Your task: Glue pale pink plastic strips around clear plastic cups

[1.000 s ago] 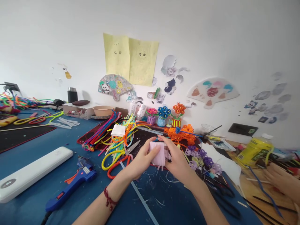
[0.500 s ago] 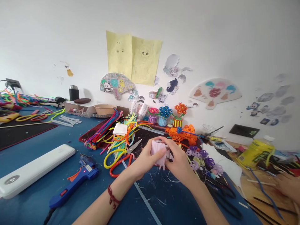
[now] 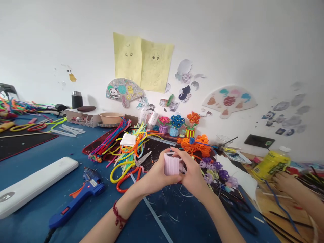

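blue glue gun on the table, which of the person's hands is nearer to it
Left. The left hand lies right of the blue plastic glue gun, across the orange-handled scissors; the right hand is farther right, beyond it.

Pink ribbed cup (image 3: 172,164) between both hands (image 3: 174,172)

Both hands are meeting mid-table: the left hand (image 3: 154,175) and right hand (image 3: 193,173) are closing around a small ribbed cup (image 3: 172,164) between them. Scissors (image 3: 131,168) are lying just left of the left hand, with a heap of pipe cleaners (image 3: 124,145) behind them. Further left, a glue gun (image 3: 78,199) is resting near a long flat case (image 3: 32,185). Three little flower pots (image 3: 177,125) are standing behind the cup, against the wall. Far right, another person's hand (image 3: 286,179) is sitting beside a bottle (image 3: 269,163).
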Available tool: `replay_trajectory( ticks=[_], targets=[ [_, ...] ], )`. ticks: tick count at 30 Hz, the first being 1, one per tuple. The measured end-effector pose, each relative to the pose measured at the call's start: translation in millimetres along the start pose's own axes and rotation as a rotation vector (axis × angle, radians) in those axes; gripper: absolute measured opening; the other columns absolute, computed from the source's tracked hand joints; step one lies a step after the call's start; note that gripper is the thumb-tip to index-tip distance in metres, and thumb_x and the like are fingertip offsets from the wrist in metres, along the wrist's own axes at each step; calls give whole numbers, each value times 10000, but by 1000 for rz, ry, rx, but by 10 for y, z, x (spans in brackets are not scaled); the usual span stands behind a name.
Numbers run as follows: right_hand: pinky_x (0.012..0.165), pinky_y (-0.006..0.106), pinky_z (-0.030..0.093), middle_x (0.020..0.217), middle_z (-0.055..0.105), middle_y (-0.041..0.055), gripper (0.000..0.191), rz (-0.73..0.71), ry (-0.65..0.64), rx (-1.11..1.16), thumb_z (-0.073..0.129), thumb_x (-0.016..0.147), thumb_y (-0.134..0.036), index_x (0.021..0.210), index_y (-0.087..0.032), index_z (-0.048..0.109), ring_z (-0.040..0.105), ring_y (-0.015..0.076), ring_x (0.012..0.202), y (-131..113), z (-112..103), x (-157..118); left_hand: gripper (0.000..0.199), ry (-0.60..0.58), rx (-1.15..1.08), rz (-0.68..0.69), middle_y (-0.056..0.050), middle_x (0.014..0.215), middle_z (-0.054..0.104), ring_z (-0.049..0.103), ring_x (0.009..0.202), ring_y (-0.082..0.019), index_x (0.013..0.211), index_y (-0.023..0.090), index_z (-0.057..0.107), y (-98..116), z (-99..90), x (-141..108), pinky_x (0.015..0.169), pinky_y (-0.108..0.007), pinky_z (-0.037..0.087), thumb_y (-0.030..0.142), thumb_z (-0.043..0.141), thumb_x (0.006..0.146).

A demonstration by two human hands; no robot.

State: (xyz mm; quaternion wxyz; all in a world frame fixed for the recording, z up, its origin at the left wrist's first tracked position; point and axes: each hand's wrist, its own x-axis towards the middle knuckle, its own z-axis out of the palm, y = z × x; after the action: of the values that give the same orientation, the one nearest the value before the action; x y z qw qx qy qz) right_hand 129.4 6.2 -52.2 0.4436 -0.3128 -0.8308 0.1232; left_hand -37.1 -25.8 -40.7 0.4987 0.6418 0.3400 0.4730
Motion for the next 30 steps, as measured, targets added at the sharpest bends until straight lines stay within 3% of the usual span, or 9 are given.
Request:
replay_trajectory(
  ticks=[3,8,11,14,19,23,26,30],
  targets=[
    [823,312,536,1135,630,40,718,33,33,-11,535,698,-50,1373,-292,482,629,206,987,-2,-9,2,970,-32,142,40,-163,1350,513,523,1194,-302,1434,161,231,20,-29,-4,991,-431,421,323,813,675],
    [862,340,531,1132,639,58,668,14,30,-41,486,694,-37,1320,-266,522,636,218,1020,-50,19,-1,631,30,225,11,-123,1163,592,584,1020,-246,1396,146,288,54,-14,-12,860,-388,470,384,567,882],
    [806,327,546,1106,653,60,691,42,5,-30,484,626,-19,1273,-251,554,647,222,985,-56,26,-3,754,49,306,-35,-127,1124,610,606,972,-264,1420,139,248,18,-2,-15,793,-383,482,348,650,817],
    [825,337,545,1157,659,75,678,54,5,-4,511,614,-22,1255,-234,569,650,237,1018,-47,14,-3,870,60,410,-42,-139,1159,616,610,1023,-292,1450,144,200,-1,-10,-23,839,-409,475,357,704,774],
    [842,356,552,1246,637,93,675,166,-14,112,586,619,-45,1270,-222,554,656,252,1030,-58,-30,3,963,-11,402,3,-117,1204,632,611,1064,-304,1474,187,207,53,-49,-44,879,-425,472,394,775,725],
    [878,382,553,1245,637,101,655,193,-18,182,602,606,-46,1238,-214,562,647,261,1056,-78,-59,25,1039,34,400,74,-149,1426,494,508,1254,-336,1507,210,215,77,-79,-44,1036,-453,395,426,817,688],
    [881,382,558,1213,646,100,631,182,-16,201,607,607,-52,1215,-215,565,650,256,1037,-81,-68,36,1035,28,380,120,-153,1450,475,494,1278,-330,1500,213,237,85,-86,-32,1070,-445,372,438,828,680],
    [876,377,564,1179,649,98,673,182,-6,193,591,576,-40,1225,-209,537,653,253,1010,-80,-66,29,864,36,365,158,-121,1376,551,553,1211,-304,1413,232,353,110,-68,-21,1031,-412,408,423,814,708]
  ],
)
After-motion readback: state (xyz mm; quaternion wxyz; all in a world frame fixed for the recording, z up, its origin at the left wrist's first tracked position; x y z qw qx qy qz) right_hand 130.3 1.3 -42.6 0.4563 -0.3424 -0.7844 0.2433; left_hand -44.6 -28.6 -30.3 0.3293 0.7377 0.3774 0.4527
